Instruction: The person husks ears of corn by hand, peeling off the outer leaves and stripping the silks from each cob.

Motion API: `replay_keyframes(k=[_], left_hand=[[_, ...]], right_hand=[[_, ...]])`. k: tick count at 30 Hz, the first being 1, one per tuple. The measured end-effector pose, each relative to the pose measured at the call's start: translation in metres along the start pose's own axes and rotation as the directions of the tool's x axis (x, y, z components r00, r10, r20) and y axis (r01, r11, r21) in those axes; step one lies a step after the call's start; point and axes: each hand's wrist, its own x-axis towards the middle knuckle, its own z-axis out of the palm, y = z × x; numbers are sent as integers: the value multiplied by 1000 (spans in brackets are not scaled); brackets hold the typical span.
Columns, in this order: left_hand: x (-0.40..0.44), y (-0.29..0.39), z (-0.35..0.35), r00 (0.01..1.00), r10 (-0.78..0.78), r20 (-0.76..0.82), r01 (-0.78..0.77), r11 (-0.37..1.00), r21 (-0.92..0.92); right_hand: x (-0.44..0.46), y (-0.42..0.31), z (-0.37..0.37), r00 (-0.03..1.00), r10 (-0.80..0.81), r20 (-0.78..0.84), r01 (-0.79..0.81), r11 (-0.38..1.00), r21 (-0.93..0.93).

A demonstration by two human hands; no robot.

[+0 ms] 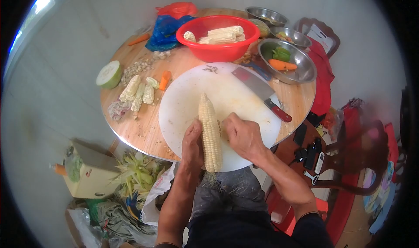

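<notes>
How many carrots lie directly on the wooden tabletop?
2: one carrot left of the blue bag, another carrot between the small corn cobs and the white board. The bag or red basin may hide more.

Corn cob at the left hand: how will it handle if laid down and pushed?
Probably stiff: the corn cob looks straight along its length. Likely to roll on the white board, perhaps curving, given its rounded, tapered shape. Its bumpy kernel rows should offer some grip.

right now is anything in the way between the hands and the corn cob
Nothing visible. The left hand holds the corn cob; the right hand is close beside it, though contact is unclear. The knife lies farther forward, not between them.
</notes>
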Motion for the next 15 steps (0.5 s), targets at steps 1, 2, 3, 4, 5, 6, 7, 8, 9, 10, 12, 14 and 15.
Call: replay_keyframes(k=[1,2,3,4,5,6,7,8,9,10,12,14,15], left_hand=[[0,0,3,999,4,-32,-5,999,-38],[0,-1,4,1000,1,-31,-2,999,-37],[1,-2,5,1000,15,-26,-16,999,-50],[0,-2,6,999,30,-22,-32,998,-62],[0,-1,6,999,30,-23,-31,998,-61],[-1,-1,6,999,30,-42,-32,999,-39],[-1,0,7,998,31,-60,-32,999,-19],[-1,0,5,998,32,-60,-33,999,-18],[0,-1,2,999,20,-44,-20,1000,0],[0,0,0,1000,5,-28,-5,1000,19],[0,3,2,1000,-17,10,16,999,38],[1,4,3,998,-37,46,35,998,57],[1,3,4,999,-38,33,35,997,69]], right_hand=[[-2,-10,-4,998,-31,55,30,1000,5],[-4,-16,-4,992,-62,110,61,998,13],[-5,-16,1,992,-60,109,59,998,13],[-7,-14,9,994,-95,53,96,995,0],[-8,-11,14,991,-131,-2,131,991,-15],[-9,-9,17,992,-130,-3,130,991,-14],[-8,-7,18,987,-155,-36,156,987,27],[-7,-5,19,981,-180,-70,184,981,66],[-5,0,18,981,-180,-71,185,981,66],[-2,6,14,994,-104,-32,106,992,64],[4,12,7,1000,-26,4,26,998,57],[9,12,0,998,30,53,-34,997,68],[13,12,0,998,31,52,-35,997,67]])
